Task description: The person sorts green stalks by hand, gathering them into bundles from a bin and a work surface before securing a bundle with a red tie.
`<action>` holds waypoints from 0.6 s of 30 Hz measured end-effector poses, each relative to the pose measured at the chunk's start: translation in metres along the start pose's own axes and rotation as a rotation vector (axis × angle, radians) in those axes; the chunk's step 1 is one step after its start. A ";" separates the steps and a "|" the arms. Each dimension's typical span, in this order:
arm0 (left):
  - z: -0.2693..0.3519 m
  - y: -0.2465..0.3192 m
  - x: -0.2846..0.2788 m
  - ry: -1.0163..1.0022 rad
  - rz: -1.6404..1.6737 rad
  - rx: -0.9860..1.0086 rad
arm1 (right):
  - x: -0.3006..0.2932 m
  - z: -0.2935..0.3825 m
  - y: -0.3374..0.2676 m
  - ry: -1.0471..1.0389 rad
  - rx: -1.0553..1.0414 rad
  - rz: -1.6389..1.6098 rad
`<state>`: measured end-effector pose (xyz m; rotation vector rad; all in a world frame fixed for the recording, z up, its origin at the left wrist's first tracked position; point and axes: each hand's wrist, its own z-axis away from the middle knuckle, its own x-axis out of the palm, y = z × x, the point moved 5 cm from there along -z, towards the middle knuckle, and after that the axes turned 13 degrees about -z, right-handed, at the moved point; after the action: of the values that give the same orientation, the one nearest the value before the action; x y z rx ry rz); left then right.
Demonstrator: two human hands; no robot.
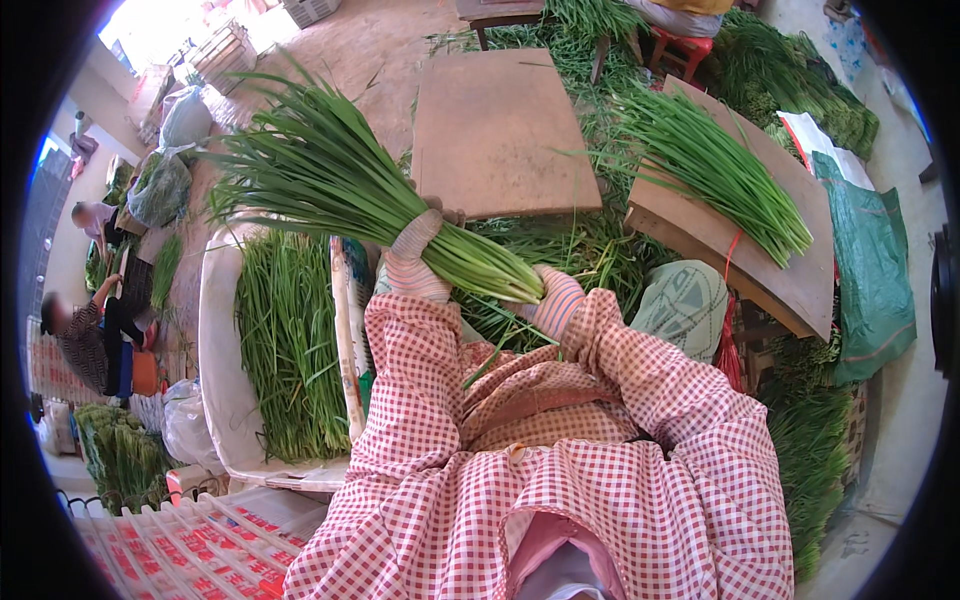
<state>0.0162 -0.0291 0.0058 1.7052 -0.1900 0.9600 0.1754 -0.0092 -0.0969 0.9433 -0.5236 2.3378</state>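
A thick bundle of garlic chives point(330, 165) slants in front of me, dark leaf tips fanned to the upper left and pale stem ends to the lower right. My left hand point(416, 259), in a striped knit glove, is wrapped around its lower stems. At the pale cut ends, my gloved right hand point(559, 301) holds the bundle, its fingers partly hidden underneath. Another pile of garlic chives point(724, 176) lies on a wooden board point(810, 281) to the right. Left of my arm stands a white foam box point(225, 375) filled with long green leaves point(289, 345).
Ahead is a low wooden table point(502, 127), with loose leaves point(585, 247) scattered below. Red ties point(727, 352) hang beside my knee point(682, 300). A green woven sack point(866, 277) drapes at right. Two people point(82, 337) sit at far left; another sits on a red stool point(679, 52).
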 end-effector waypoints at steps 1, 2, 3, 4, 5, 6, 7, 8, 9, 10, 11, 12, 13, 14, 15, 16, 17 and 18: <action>-0.003 0.003 -0.003 0.010 -0.044 0.002 | 0.002 0.001 0.002 -0.056 0.032 0.428; -0.006 0.005 -0.006 0.018 -0.088 0.003 | 0.004 0.003 0.002 -0.123 0.037 0.853; -0.009 0.005 -0.007 0.025 -0.131 0.002 | -0.003 0.008 -0.008 -0.087 0.057 1.574; -0.008 0.016 -0.011 0.094 -0.059 0.053 | 0.004 0.030 -0.013 -0.098 0.193 1.858; -0.015 0.026 -0.017 0.083 -0.072 0.096 | 0.000 0.048 -0.030 -0.082 0.325 2.135; -0.028 0.032 -0.020 -0.001 -0.076 0.129 | -0.012 0.044 -0.046 -0.111 0.245 2.209; -0.035 0.033 -0.021 -0.066 -0.077 0.156 | -0.009 0.045 -0.054 -0.143 0.186 2.286; -0.045 0.024 -0.026 0.024 -0.396 0.100 | 0.002 0.036 -0.066 -0.125 0.157 2.062; -0.057 0.017 -0.030 0.116 -0.714 0.039 | 0.020 0.034 -0.090 -0.149 -0.086 1.932; -0.067 0.008 -0.027 0.200 -1.033 -0.040 | 0.047 0.031 -0.104 -0.281 -0.343 1.736; -0.074 0.009 -0.007 0.180 -1.246 -0.225 | 0.094 0.038 -0.108 -0.310 -0.399 1.720; -0.080 0.002 0.005 0.071 -1.211 -0.058 | 0.126 0.035 -0.112 -0.410 -0.554 1.626; -0.088 -0.014 0.019 -0.052 -1.161 0.099 | 0.151 0.027 -0.119 -0.506 -0.650 1.551; -0.091 -0.014 0.036 -0.122 -1.177 0.186 | 0.184 0.028 -0.118 -0.537 -0.709 1.549; -0.096 -0.021 0.060 -0.214 -1.176 0.271 | 0.200 0.019 -0.126 -0.549 -0.744 1.468; -0.107 -0.029 0.062 -0.284 -1.056 0.235 | 0.222 0.018 -0.121 -0.719 -0.802 1.309; -0.117 -0.038 0.064 -0.350 -0.930 0.187 | 0.238 0.016 -0.119 -0.879 -0.851 1.139; -0.127 -0.048 0.067 -0.410 -0.806 0.132 | 0.239 0.005 -0.119 -0.873 -0.834 1.064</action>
<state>0.0246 0.1208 0.0228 1.8475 0.2904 0.0257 0.1102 0.1632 0.0961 1.3653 -2.6006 1.8580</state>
